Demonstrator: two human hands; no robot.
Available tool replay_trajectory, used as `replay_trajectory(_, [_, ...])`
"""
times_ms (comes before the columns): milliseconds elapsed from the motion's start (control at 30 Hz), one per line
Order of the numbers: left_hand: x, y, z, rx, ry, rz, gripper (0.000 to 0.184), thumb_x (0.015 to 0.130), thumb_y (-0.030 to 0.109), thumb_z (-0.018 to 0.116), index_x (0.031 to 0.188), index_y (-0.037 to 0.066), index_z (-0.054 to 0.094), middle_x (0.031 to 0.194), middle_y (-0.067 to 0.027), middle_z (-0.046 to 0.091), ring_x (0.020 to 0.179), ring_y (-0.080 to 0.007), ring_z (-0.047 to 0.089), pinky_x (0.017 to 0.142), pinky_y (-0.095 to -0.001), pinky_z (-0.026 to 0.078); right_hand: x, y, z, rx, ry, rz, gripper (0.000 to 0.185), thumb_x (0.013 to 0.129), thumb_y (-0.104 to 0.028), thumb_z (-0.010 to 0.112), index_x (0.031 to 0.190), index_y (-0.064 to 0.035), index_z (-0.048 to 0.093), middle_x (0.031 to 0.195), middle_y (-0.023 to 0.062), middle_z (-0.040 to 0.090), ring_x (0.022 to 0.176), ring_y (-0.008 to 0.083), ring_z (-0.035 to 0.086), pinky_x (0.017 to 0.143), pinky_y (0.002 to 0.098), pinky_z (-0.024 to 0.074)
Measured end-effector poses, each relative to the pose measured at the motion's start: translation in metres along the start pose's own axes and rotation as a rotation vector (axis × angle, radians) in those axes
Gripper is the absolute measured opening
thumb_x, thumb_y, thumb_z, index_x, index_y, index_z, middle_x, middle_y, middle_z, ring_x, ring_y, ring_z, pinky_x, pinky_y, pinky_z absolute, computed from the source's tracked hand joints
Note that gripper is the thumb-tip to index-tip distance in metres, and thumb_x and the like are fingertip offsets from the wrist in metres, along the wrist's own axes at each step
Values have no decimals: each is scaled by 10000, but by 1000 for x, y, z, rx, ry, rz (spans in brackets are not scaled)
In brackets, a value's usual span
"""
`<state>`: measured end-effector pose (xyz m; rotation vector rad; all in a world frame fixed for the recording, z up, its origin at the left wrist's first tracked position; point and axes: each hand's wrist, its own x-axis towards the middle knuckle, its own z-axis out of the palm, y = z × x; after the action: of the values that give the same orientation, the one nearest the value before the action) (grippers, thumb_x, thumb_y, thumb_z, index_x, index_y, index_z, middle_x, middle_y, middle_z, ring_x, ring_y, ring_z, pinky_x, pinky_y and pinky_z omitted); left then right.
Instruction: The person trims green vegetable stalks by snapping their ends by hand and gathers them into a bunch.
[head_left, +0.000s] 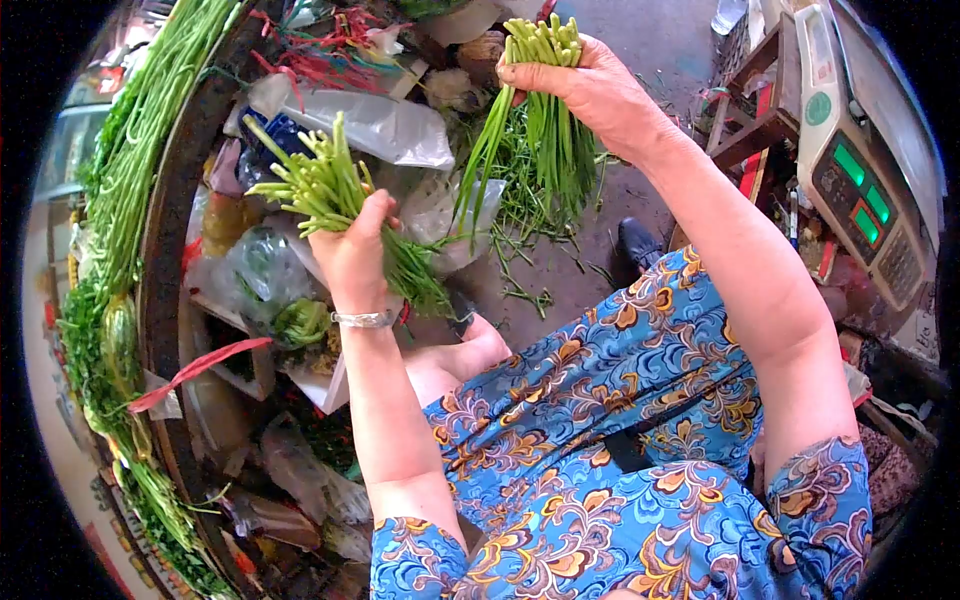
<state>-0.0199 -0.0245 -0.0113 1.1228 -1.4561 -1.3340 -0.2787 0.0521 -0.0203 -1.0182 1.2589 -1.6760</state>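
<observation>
My left hand (352,255), with a bracelet at the wrist, is closed round a bunch of green stalks (325,185). Their pale cut ends point up and left, and the leafy part trails down to the right. Farther up, my right hand (590,90) grips a second bunch of green stalks (560,130), cut ends on top and long leaves hanging down. The two bunches are apart. Beneath the right one, loose green trimmings (520,195) lie on the floor.
A shelf with long green vegetables (150,150) runs down the left side. Plastic bags (370,125), red ties (325,55) and a leafy head (302,322) lie beside it. At right stand a scale (855,190) with lit green displays and a wooden frame (755,110).
</observation>
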Motion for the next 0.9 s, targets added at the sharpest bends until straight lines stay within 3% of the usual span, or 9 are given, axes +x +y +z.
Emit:
replay_trajectory(333, [-14, 22, 27, 10, -293, -101, 196, 759, 76, 728, 919, 26, 626, 894, -100, 687, 664, -128, 600, 627, -244, 489, -4, -3, 10, 107, -170, 85, 202, 828, -186, 717, 980, -60, 673, 881, -6, 664, 837, 93, 596, 796, 266, 461])
replay_trajectory(433, [-15, 19, 33, 15, -361, -111, 147, 767, 46, 725, 899, -1, 680, 861, -52, 679, 684, -106, 591, 619, -227, 478, -7, -2, 16, 172, -200, 115, 221, 825, -195, 715, 994, -58, 672, 900, -1, 666, 864, 97, 601, 820, 270, 459])
replay_trajectory(633, [-19, 23, 34, -19, -284, -81, 161, 734, 63, 728, 870, 26, 649, 817, -39, 646, 698, -142, 584, 660, -261, 472, -6, -1, 19, 135, -241, 59, 205, 817, -215, 704, 932, -47, 676, 853, 9, 663, 821, 104, 596, 795, 282, 467])
replay_trajectory(767, [-16, 21, 29, -96, -289, -111, 206, 735, 52, 718, 917, 31, 624, 842, -47, 644, 696, -146, 584, 652, -265, 476, -7, 1, 18, 28, -273, 99, 181, 816, -208, 696, 893, -46, 671, 822, 3, 656, 784, 97, 581, 762, 276, 463])
replay_trajectory(900, [-16, 28, 28, -147, -323, -214, 214, 748, 81, 713, 926, 33, 604, 813, -55, 633, 649, -158, 586, 621, -270, 485, -7, -1, 19, 115, -280, 124, 184, 813, -208, 696, 904, -49, 676, 825, 2, 659, 783, 88, 575, 758, 272, 461])
